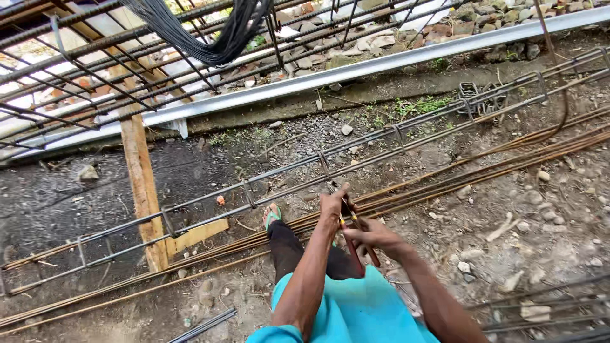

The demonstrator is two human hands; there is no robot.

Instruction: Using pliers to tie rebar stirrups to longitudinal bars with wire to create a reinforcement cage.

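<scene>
My left hand point(332, 208) reaches forward to a long rebar cage point(279, 181) made of grey bars and stirrups that runs across the ground, its fingers on the lower bar near a stirrup. My right hand point(375, 236) grips the red handles of a pair of pincers point(353, 235), whose jaws point up at the same spot beside the left hand. My leg in dark trousers and a green sandal point(272, 216) stretches out under my arms.
Rusty loose rebars point(495, 162) lie alongside the cage. A wooden post point(143, 190) stands left. Another rebar cage point(95, 57) and a bundle of black tie wire point(210, 35) hang above left. A grey metal beam point(394, 60) borders rubble beyond.
</scene>
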